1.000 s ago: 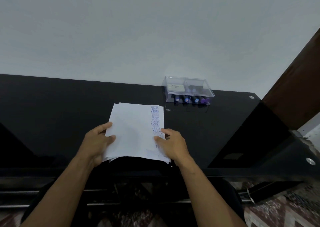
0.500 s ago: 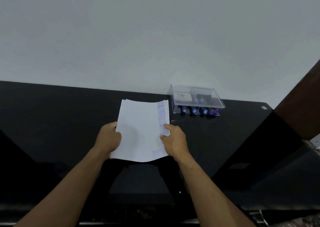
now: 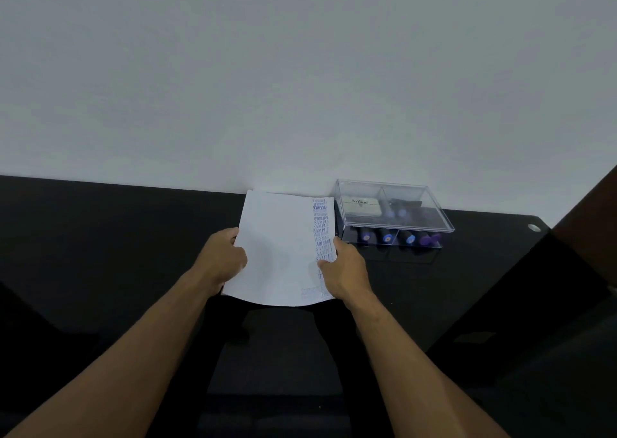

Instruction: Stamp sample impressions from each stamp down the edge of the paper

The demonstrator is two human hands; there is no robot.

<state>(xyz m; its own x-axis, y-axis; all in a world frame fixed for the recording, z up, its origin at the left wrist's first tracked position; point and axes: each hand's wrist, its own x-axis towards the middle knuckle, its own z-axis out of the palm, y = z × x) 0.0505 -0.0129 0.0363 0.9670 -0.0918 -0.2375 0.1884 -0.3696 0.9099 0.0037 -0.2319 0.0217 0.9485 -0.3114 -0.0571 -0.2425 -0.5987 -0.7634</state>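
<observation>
My left hand [image 3: 224, 257] grips the left edge of the paper [image 3: 280, 250] and my right hand [image 3: 345, 270] pinches its right edge, holding it mid-frame above the black table [image 3: 117, 237]. Blue stamped words run down its right margin. Just right, a clear box [image 3: 394, 210] holds the stamps [image 3: 397, 237].

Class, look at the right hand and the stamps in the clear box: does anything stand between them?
Yes. The clear box's lid covers it from above, though the stamps show at its open near side. The right hand and left hand each grip the paper, so neither is free.
</observation>
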